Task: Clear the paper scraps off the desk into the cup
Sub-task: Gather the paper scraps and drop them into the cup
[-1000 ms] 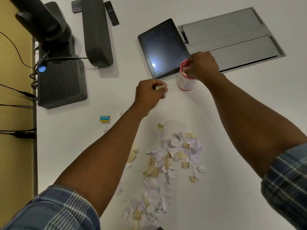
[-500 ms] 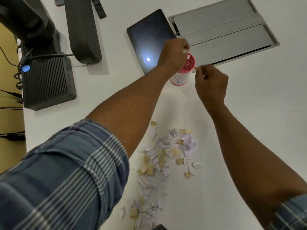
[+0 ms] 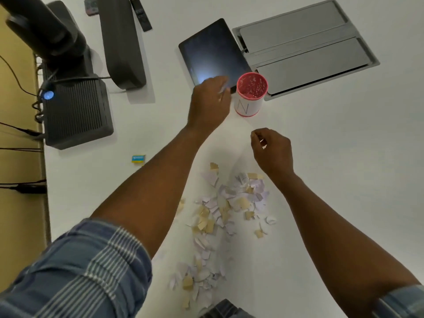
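Scraps (image 3: 229, 210) heaped on the desk (image 3: 332, 157) at six o'clock, most of the job undone. Right hand (image 3: 271, 149) at center, fingers curled, maybe pinching a sliver; cannot tell for sure. Left hand (image 3: 210, 104) at eleven o'clock, pinching a pale scrap just beside the cup (image 3: 250, 94). Risk: a knuckle tipping the light cup, or scraps fluttering past the rim. Tablet (image 3: 213, 51) touching behind; slotted panel (image 3: 305, 47) at one o'clock, ready to swallow strays.

Dark tablet (image 3: 212, 51) beside grey hatch (image 3: 305, 45); ribbed black box (image 3: 76, 111); small blue-yellow eraser (image 3: 138, 159).
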### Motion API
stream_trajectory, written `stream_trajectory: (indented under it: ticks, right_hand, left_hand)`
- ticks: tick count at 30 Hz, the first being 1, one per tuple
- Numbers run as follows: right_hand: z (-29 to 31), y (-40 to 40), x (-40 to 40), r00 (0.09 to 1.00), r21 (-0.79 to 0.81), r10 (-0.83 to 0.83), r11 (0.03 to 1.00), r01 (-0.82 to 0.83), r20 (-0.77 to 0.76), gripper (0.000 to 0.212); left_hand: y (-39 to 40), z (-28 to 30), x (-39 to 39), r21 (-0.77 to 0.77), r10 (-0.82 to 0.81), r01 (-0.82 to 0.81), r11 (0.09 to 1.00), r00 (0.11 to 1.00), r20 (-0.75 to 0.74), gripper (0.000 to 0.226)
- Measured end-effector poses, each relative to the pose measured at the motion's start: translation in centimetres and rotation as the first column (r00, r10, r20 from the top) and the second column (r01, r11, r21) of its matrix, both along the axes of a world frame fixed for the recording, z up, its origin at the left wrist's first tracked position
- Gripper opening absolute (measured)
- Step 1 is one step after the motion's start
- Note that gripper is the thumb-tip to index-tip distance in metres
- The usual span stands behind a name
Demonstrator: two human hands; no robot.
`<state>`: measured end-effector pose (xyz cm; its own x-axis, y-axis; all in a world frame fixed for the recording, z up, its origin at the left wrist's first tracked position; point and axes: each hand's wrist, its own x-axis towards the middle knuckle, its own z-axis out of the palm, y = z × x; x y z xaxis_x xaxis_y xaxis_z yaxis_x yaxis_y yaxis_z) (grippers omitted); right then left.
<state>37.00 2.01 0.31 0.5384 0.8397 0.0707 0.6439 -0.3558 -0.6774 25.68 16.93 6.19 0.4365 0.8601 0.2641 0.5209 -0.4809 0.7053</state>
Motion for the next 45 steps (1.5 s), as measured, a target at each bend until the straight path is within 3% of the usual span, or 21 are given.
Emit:
stream_trajectory:
  ticks: [5, 9, 14, 19, 25, 29, 36, 40, 45]
  right_hand:
    - [-1.3, -3.6, -1.3, 0.984, -0.217, 0.157, 0.967, -0.135, 0.089, 0.034]
    - [-1.9, -6.4, -1.8, 0.957, -0.398, 0.217, 0.909, -0.126, 0.194, 0.057]
    - [-2.4, -8.2, -3.1, 0.951, -0.563, 0.252, 0.819, -0.112, 0.179, 0.082]
    - [-2.6, -8.2, -5.4, 0.945, -0.617, 0.315, 0.762, -0.197, 0.088, 0.095]
    - [-2.8, -7.5, -8.4, 0.91, -0.602, 0.404, 0.75, -0.275, 0.088, 0.096]
    - [-3.0, -6.6, -9.8, 0.856, -0.633, 0.505, 0.7, -0.331, 0.11, 0.086]
    - [-3.0, -6.1, -9.9, 0.76, -0.575, 0.633, 0.68, -0.455, 0.147, 0.033]
    - [-2.5, -6.1, -9.7, 0.758, -0.507, 0.641, 0.697, -0.507, 0.124, 0.019]
    - [-2.4, -6.0, -9.3, 0.795, -0.448, 0.599, 0.74, -0.502, 0.098, 0.016]
  left_hand:
    - [-4.9, -2.8, -9.9, -0.103, 0.135, -0.139, 0.985, 0.99, -0.041, 0.025]
    - [-8.9, -5.5, -17.4, -0.135, 0.208, -0.238, 0.962, 0.956, -0.206, 0.026]
    - [-12.8, -8.2, -23.5, -0.131, 0.201, -0.298, 0.946, 0.852, -0.484, 0.045]
    - [-14.8, -9.6, -25.1, -0.299, 0.066, -0.329, 0.896, 0.763, -0.643, 0.079]
    - [-15.1, -9.6, -22.3, -0.307, 0.024, -0.285, 0.908, 0.767, -0.641, 0.089]
    - [-15.4, -9.4, -19.7, -0.339, -0.064, -0.203, 0.919, 0.769, -0.636, 0.076]
    - [-15.6, -9.5, -18.4, -0.354, -0.106, -0.098, 0.93, 0.851, -0.515, 0.043]
    - [-15.4, -9.3, -18.4, -0.365, -0.081, -0.109, 0.925, 0.88, -0.467, 0.033]
    - [-15.0, -9.4, -18.3, -0.386, -0.032, -0.157, 0.909, 0.897, -0.441, 0.017]
